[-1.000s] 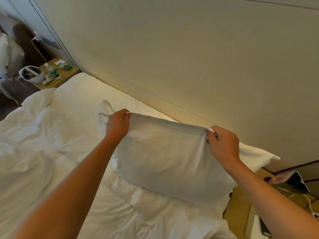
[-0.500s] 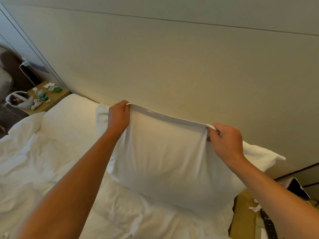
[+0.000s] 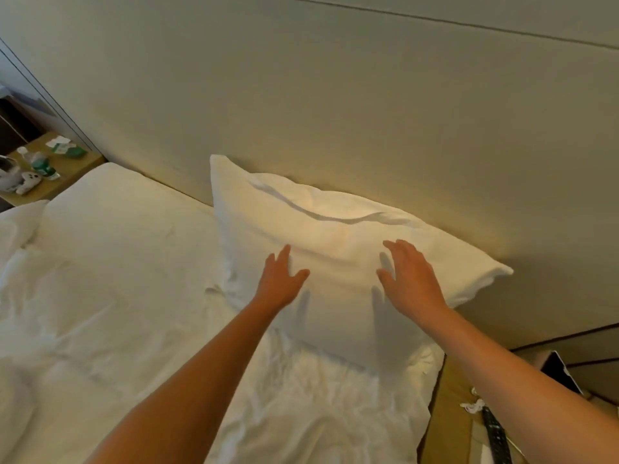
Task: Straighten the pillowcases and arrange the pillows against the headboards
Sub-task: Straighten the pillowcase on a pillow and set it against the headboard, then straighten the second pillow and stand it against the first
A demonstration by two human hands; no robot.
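Grips spread flat by pillow (image 3: 335, 236)

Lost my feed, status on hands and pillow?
Both hands open, left hand, right hand, over pillow. Pillow leaning on headboard. Nothing in the way.

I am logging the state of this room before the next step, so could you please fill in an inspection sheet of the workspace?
Surface: bed with rumpled white sheets.
Job's things: white pillow leaning against the headboard, case creased near the top.
Clutter: small bottles and packets on the far nightstand; remote control on the near nightstand.
Hands: left hand and right hand open, fingers spread, at the pillow's front, holding nothing.
Cables: nothing seen.
Surroundings: plain beige wall panels.
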